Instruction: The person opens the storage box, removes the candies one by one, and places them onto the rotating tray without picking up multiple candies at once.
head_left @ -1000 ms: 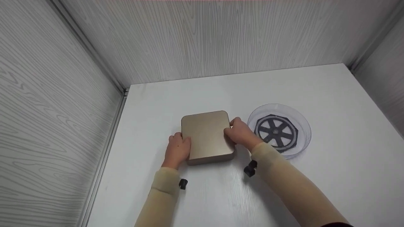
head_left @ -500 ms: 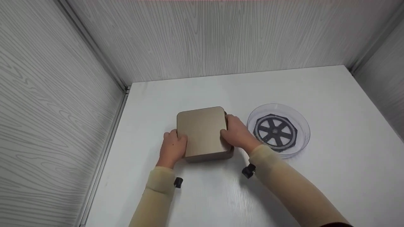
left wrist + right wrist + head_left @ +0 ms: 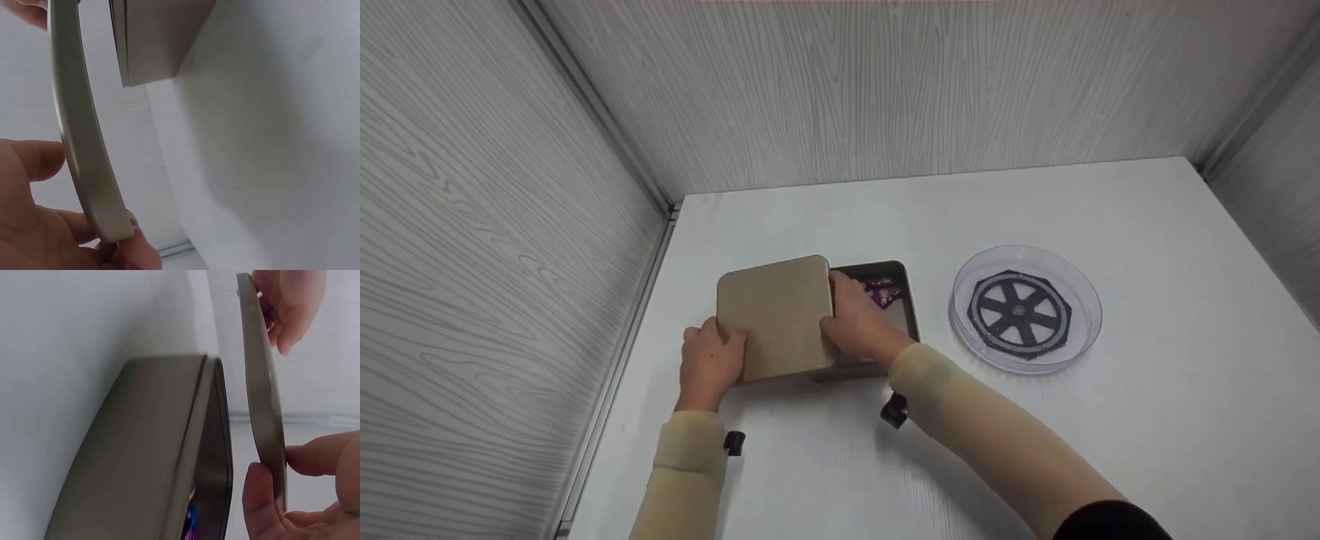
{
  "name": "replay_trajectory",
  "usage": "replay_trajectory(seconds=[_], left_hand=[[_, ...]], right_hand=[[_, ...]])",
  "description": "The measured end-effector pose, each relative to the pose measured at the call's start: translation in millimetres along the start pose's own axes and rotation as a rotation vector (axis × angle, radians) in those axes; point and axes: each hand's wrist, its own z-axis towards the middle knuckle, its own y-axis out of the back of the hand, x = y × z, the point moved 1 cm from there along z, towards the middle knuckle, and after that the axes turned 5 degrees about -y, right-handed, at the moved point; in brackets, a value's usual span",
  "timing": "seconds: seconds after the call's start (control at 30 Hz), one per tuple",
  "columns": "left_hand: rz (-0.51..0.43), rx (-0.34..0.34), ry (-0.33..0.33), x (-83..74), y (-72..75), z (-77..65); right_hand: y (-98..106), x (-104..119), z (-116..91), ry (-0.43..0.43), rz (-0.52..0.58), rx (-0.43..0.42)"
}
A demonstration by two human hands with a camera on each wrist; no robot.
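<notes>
A gold-brown square lid point(image 3: 774, 319) is held between both hands, raised above and left of its matching box point(image 3: 913, 311). At the lid's left edge my left hand point(image 3: 710, 365) grips with thumb on top and fingers below. My right hand point(image 3: 861, 319) pinches the opposite edge the same way, over the uncovered box. Inside the box lie shiny purple wrapped pieces point(image 3: 883, 291), partly hidden by the right hand and forearm. In the right wrist view, a gap separates the lid point(image 3: 261, 382) from the box rim point(image 3: 216, 455).
To the right of the box stands a round clear dish point(image 3: 1087, 330) with a dark spoked wheel pattern point(image 3: 1018, 311) in it. Pale wood-grained panels point(image 3: 930, 82) enclose the white table point(image 3: 1170, 420) at the back and both sides.
Both hands have lifted the lid off the box and carried it left. The box stays on the table, and its purple contents have come into view.
</notes>
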Motion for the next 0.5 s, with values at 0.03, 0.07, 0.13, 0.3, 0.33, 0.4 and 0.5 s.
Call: replay_trajectory(seconds=[0.03, 0.07, 0.13, 0.3, 0.33, 0.4, 0.5], left_hand=[[0.007, -0.012, 0.002, 3.8, 5.3, 0.8], [0.013, -0.025, 0.005, 8.0, 10.4, 1.5], [0.027, -0.052, 0.012, 16.7, 20.2, 2.8], [0.037, -0.131, 0.044, 38.9, 39.4, 5.9], [0.036, -0.142, 0.054, 42.8, 41.4, 6.6], [0.038, -0.158, 0.070, 50.6, 42.6, 9.1], [0.043, -0.154, 0.106, 62.4, 39.5, 12.4]], right_hand=[[-6, 5, 1, 0.006, 0.002, 0.007], [-12, 10, 2, 0.012, -0.002, 0.016], [-23, 21, 3, 0.018, -0.016, 0.034], [-51, 46, 5, 0.029, -0.048, 0.083], [-56, 50, 5, 0.032, -0.060, 0.094], [-66, 55, 6, 0.033, -0.075, 0.114], [-80, 58, 6, 0.023, -0.099, 0.163]])
